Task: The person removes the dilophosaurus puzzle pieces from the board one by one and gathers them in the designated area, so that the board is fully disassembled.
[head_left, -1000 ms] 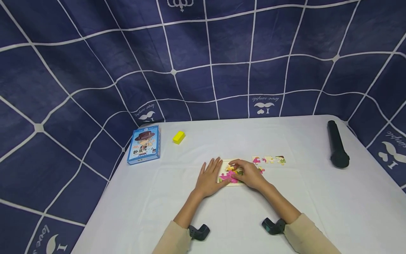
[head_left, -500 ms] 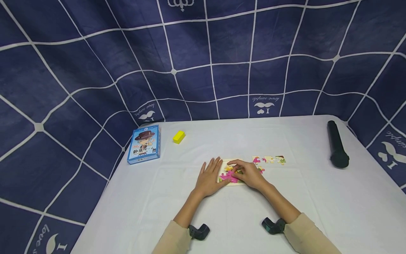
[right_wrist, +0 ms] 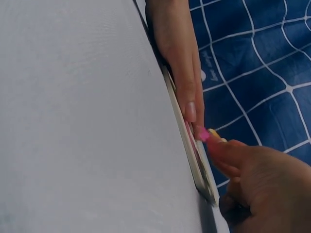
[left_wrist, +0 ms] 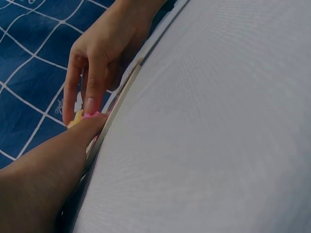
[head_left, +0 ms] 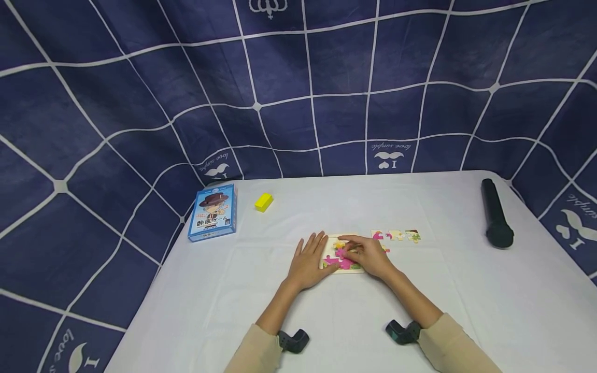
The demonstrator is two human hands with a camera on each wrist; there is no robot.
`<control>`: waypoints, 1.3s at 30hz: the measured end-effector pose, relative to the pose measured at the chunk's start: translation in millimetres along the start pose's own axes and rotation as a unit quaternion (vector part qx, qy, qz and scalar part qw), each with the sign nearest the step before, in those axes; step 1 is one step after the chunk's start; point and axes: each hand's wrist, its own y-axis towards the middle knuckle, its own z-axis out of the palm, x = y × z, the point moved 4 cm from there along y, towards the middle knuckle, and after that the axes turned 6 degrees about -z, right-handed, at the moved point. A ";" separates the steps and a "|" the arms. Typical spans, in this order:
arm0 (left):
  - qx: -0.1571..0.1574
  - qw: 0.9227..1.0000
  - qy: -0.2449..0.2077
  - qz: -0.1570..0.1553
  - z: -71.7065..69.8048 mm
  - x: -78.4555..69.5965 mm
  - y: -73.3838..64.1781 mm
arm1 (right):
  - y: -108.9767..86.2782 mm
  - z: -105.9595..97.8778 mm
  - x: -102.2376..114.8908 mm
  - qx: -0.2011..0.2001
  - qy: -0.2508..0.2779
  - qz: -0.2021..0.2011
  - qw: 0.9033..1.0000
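Observation:
A jigsaw puzzle in a shallow pale tray lies mid-table, with pink and green pieces along its near side. My left hand rests flat over the tray's left edge, fingers straight and thumb reaching across the near corner. From the right, my right hand pinches a pink and yellow puzzle piece between thumb and fingers, above the tray. In the right wrist view this piece is tilted, close to the left fingertips. My right hand hides the tray's right part.
Loose puzzle pieces lie right of the tray. A yellow block and a blue game box stand at the back left. A black microphone-shaped object lies at the far right. Behind the table hangs a dark blue grid curtain.
My right thumb and fingers have shifted slightly up and right with the pink piece, uncovering more of the puzzle's near right part. My left hand stays where it was.

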 end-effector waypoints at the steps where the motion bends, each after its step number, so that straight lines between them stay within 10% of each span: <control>1: 0.001 1.000 0.000 0.000 0.1 -0.4 0.1 | -0.2 -2.4 1.1 -0.005 0.003 0.000 1.000; 20: 0.001 1.000 -0.012 -0.007 1.1 2.3 -1.9 | -51.4 -102.1 -22.2 -0.074 -0.098 0.042 0.992; 39: -0.007 1.000 -0.016 -0.001 1.4 0.6 -0.7 | -64.6 -102.2 -42.8 -0.027 -0.160 0.082 0.983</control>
